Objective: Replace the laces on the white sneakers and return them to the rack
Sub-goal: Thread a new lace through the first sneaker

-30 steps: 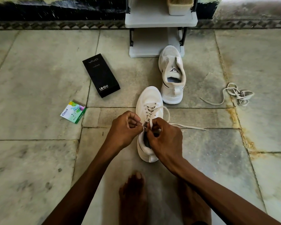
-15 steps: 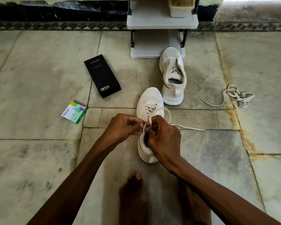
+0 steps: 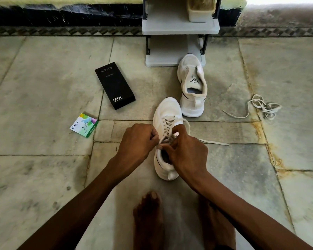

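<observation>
Little has shifted since 1 s ago: both hands work at the same top eyelets, fingertips drawn slightly closer. Rack [image 3: 179, 27], back centre. Far sneaker [image 3: 192, 87], just before rack: no lace. Near sneaker [image 3: 167, 109], btwn my hands: laced approx. to top rows. L hand [image 3: 135, 141] & R hand [image 3: 188, 152]: fingers curled, pinching the lace [image 3: 167, 123]. Loose lace bundle [image 3: 266, 108], far R. Judged: lace going in or out, cannot tell; far shoe & racking remain.

Left grip [image 3: 137, 139] and right grip [image 3: 187, 150] close together, both curled
</observation>
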A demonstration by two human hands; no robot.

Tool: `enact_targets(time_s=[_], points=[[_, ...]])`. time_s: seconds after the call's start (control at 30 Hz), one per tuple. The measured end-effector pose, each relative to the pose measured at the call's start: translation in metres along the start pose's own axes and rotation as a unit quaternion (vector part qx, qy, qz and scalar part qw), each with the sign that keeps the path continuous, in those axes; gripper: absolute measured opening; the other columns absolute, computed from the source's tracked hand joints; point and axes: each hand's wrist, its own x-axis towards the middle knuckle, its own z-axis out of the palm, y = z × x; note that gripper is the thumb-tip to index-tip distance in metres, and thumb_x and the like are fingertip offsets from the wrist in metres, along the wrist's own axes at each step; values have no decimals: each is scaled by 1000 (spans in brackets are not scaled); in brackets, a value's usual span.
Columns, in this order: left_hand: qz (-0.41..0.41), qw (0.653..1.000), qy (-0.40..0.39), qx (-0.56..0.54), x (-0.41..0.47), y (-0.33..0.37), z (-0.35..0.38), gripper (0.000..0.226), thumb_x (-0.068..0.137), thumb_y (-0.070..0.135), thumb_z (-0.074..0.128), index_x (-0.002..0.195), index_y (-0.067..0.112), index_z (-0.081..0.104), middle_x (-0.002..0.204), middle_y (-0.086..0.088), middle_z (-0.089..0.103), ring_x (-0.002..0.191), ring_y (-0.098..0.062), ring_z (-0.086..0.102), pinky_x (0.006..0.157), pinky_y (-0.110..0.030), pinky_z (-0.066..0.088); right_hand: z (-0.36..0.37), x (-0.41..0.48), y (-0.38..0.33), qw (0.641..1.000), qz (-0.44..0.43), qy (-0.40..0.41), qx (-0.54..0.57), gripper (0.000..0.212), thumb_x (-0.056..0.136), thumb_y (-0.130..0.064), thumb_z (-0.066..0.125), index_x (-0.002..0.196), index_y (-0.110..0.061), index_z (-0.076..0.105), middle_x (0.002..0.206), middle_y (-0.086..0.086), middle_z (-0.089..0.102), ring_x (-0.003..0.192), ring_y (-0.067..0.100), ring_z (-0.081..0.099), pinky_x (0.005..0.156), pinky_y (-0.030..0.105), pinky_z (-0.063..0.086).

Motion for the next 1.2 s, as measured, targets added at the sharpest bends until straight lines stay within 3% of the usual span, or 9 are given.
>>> enact_targets(time_s=[0.17, 0.27, 0.43, 0.53, 0.6, 0.67, 0.83, 0.97, 1.2], points=[[14, 971, 226, 80, 32, -39, -41, 18, 98, 13, 47, 101, 6, 64, 99, -14, 63, 87, -32, 61, 77, -45, 48, -5, 2, 6, 998, 43, -33, 19, 67, 73, -64, 70, 117, -28, 37, 77, -11, 60, 77, 16, 61, 64, 30, 35], [-90, 927, 325, -161, 55, -75, -70, 22, 93, 23, 49, 94, 10, 67, 93, -5, 69, 85, -23, 67, 85, -43, 52, -6, 3, 17, 995, 73, -45, 41, 66, 72, -60, 74, 112, -26, 35, 70, -13, 51, 69, 13, 56, 61, 31, 34], [-144, 642, 5, -753, 40, -28, -63, 20, 101, 11, 40, 87, 13, 53, 78, -3, 67, 65, -13, 68, 65, -30, 60, -6, 4, 19, 993, 78, -49, 79, 67, 71, -54, 78, 111, -26, 33, 70, -18, 43, 70, 12, 50, 63, 30, 33], [-135, 759, -110, -627, 24, -15, -44, 17, 101, 19, 45, 88, 18, 57, 58, 8, 47, 39, -2, 34, 37, -17, 30, -5, 5, 18, 991, 85, -46, 88, 70, 71, -53, 79, 115, -24, 32, 70, -18, 41, 76, 17, 56, 65, 31, 35], [-106, 912, -122, -378, 15, -13, -33, 10, 96, 27, 57, 94, 24, 66, 58, 13, 51, 45, -1, 41, 44, -18, 30, -4, 5, 21, 990, 95, -44, 96, 75, 69, -53, 81, 118, -22, 33, 72, -17, 44, 82, 21, 62, 66, 32, 39], [-57, 983, -119, -130, 7, -13, -21, 10, 90, 37, 65, 88, 29, 70, 65, 15, 57, 60, -1, 51, 55, -22, 35, -3, 5, 21, 988, 105, -45, 105, 79, 67, -54, 82, 121, -22, 34, 77, -14, 47, 87, 24, 64, 68, 32, 41], [-42, 976, -145, -155, -1, -8, -27, 21, 89, 33, 67, 72, 26, 76, 72, 21, 69, 73, 7, 62, 75, -23, 45, -4, 4, 20, 984, 121, -49, 119, 83, 65, -54, 84, 123, -22, 34, 82, -12, 48, 92, 26, 64, 69, 31, 39], [-23, 915, -89, -393, -4, -3, -85, 31, 89, 37, 54, 71, 20, 71, 62, 6, 60, 47, -4, 37, 54, -19, 30, -6, 5, 19, 983, 118, -64, 126, 84, 66, -52, 84, 127, -23, 34, 72, -20, 40, 93, 23, 64, 70, 30, 37], [-1, 915, -115, -387, -7, 10, -89, 32, 93, 39, 52, 86, 16, 73, 49, 10, 39, 45, -4, 33, 47, -13, 30, -6, 6, 20, 987, 90, -63, 114, 74, 65, -58, 81, 117, -26, 38, 87, -10, 62, 84, 18, 64, 64, 30, 41]])
